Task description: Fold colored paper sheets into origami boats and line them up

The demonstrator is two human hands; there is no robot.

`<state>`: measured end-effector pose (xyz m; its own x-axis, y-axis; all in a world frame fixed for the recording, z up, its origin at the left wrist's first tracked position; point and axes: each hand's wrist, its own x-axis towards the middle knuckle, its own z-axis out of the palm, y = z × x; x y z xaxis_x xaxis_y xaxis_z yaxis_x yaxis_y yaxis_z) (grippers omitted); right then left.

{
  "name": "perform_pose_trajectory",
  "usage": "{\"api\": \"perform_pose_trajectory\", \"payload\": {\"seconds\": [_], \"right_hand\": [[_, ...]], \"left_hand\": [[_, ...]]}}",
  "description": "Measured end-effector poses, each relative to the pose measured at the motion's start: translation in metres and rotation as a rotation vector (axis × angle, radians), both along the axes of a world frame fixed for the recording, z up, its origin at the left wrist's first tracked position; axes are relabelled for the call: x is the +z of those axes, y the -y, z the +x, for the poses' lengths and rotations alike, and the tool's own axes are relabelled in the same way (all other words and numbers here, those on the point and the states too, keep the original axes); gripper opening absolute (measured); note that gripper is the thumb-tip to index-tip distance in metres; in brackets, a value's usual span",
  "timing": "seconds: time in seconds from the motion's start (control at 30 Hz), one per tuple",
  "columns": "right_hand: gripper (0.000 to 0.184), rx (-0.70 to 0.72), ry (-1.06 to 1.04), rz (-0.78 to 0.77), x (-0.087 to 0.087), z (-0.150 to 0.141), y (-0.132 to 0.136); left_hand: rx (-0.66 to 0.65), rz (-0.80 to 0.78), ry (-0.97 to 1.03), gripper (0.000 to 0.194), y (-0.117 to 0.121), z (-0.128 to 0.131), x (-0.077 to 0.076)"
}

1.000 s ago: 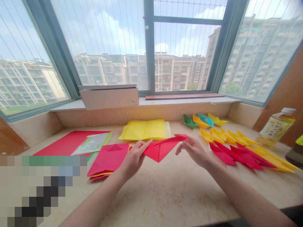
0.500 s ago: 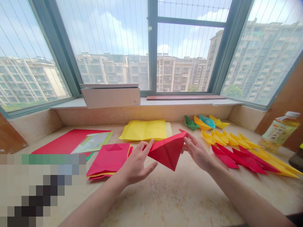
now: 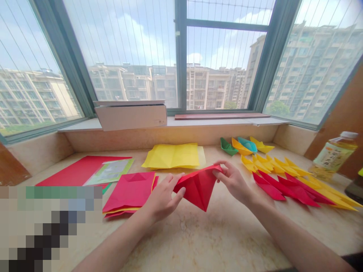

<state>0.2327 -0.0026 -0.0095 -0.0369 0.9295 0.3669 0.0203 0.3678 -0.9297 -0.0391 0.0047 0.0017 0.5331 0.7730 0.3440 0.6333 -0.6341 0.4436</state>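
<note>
From the wearer's head, the countertop [image 3: 187, 241] is viewed at close range, forward and downward, with windows [image 3: 127, 41] included beyond.

A beige counter [image 3: 198, 241] is backed by a low wall [image 3: 127, 139], topped by a white sill [image 3: 215, 121]. Windows [image 3: 121, 45] are held in grey-green frames [image 3: 181, 68] and flanked by wood [image 3: 347, 100] on 2 sides. Outside, pale buildings [image 3: 207, 88] are seen beneath clouds [image 3: 129, 34]; the room is lit by daylight.
</note>
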Motion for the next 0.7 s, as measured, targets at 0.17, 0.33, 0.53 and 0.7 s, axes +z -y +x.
{"api": "perform_pose_trajectory", "payload": {"seconds": [0.17, 0.33, 0.53, 0.7], "right_hand": [[0.025, 0.006, 0.014, 0.024, 0.000, -0.002, -0.001], [0.026, 0.093, 0.032, -0.013, -0.006, -0.018, 0.005], [0.032, 0.191, 0.118, -0.053, -0.014, -0.034, 0.014], [0.029, 0.124, 0.317, 0.024, -0.012, -0.027, 0.016]], "left_hand": [[0.023, 0.065, -0.048, 0.056, 0.002, 0.001, 0.000], [0.018, 0.158, -0.050, 0.053, 0.008, 0.004, 0.004], [0.045, 0.108, 0.010, 0.041, 0.011, 0.016, -0.004], [-0.006, 0.074, 0.044, 0.037, 0.008, 0.016, -0.011]]}}
